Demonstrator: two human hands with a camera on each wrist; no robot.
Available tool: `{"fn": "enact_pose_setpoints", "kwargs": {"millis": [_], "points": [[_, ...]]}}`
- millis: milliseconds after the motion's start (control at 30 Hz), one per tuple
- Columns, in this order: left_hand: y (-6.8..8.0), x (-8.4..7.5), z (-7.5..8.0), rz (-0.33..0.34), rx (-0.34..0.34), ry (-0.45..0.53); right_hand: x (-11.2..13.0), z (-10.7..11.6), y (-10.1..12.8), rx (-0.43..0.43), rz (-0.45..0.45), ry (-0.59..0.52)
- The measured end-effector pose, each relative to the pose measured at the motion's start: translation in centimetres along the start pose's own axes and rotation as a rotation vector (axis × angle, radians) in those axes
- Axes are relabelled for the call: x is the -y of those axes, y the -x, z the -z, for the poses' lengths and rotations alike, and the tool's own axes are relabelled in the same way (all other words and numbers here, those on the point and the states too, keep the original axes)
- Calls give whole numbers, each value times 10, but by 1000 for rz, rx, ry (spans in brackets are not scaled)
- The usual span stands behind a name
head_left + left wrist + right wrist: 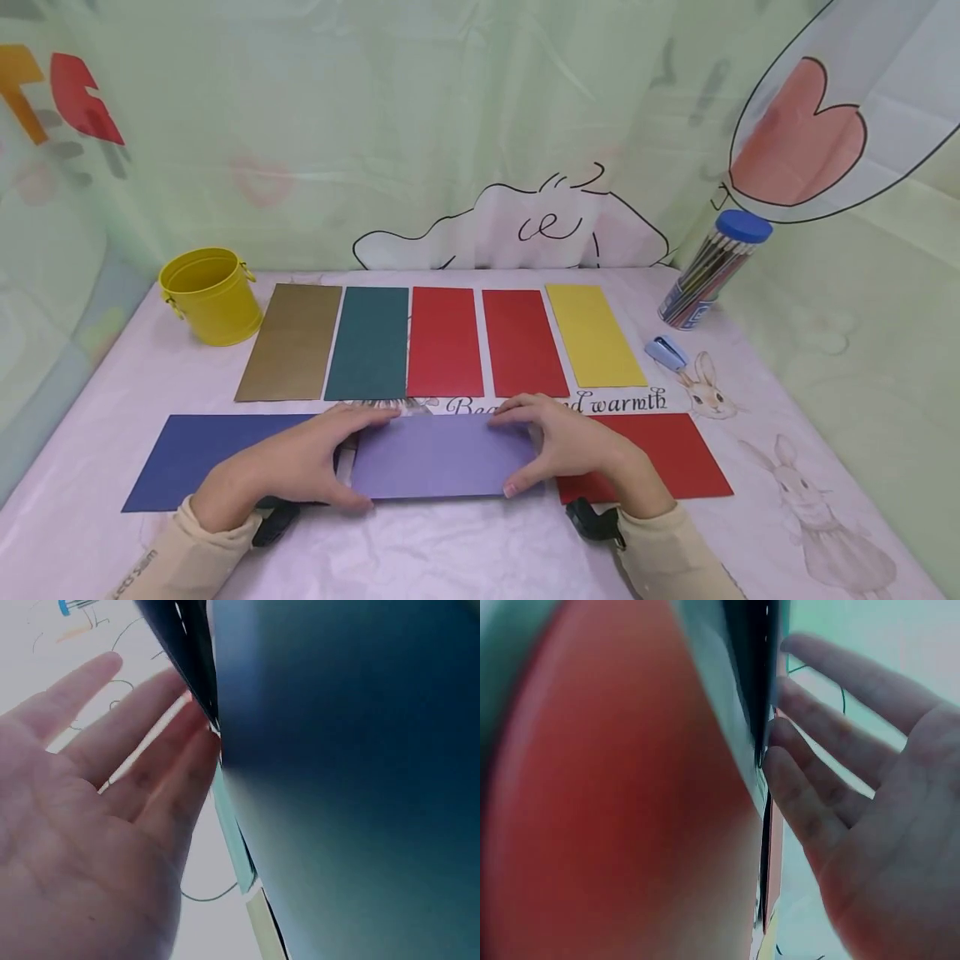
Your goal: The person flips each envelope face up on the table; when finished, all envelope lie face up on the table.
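Note:
A purple rectangular card [442, 458] lies lengthwise at the middle front of the table, between both hands. My left hand [300, 458] arches over its left end, fingertips at the far edge and thumb by the near edge. Over its right end my right hand [570, 442] spreads the same way, with the thumb [521, 477] on the near right corner. Both wrist views show the fingers [135, 742] fairly straight and apart, their tips right at the card's edge. A blue card [202, 458] lies partly under the left forearm, a red card [675, 458] partly under the right.
Behind stand in a row a brown card [291, 342], a green card [367, 343], two red cards [446, 342] and a yellow card [596, 333]. A yellow bucket [213, 300] is at the back left. At the right are a pencil tub [708, 271] and a small blue stapler [666, 353].

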State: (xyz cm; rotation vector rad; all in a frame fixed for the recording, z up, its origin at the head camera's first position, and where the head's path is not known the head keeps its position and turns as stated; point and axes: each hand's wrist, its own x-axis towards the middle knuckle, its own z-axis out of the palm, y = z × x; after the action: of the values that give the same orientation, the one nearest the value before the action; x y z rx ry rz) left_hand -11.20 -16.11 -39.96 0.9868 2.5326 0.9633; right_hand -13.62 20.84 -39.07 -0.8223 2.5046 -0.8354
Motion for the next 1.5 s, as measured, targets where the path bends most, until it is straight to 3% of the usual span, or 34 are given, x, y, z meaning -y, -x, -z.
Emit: {"fn": "enact_pose_setpoints", "kwargs": {"millis": [167, 300, 400, 500, 600, 767, 967, 1200, 1500], "points": [[-2, 3, 6, -72, -36, 101, 1, 6, 4, -18, 72, -116], [-5, 5, 9, -135, -152, 159, 3, 11, 4, -141, 85, -293], [-7, 6, 9, -134, -247, 192, 5, 11, 3, -234, 85, -417], [-7, 5, 7, -101, -279, 257, 6, 10, 0, -284, 112, -463], [-7, 5, 6, -76, -278, 310, 5, 8, -1, -316, 124, -443], [-8, 6, 5, -42, -261, 315, 4, 6, -1, -323, 108, -388], [-8, 7, 6, 8, -182, 310, 2, 4, -2, -305, 80, -333], [-9, 10, 5, 20, -114, 312, -2, 3, -3, -242, 28, -259], [-8, 14, 2, 19, -137, 110, -4, 0, -3, -205, 21, -142]]}}
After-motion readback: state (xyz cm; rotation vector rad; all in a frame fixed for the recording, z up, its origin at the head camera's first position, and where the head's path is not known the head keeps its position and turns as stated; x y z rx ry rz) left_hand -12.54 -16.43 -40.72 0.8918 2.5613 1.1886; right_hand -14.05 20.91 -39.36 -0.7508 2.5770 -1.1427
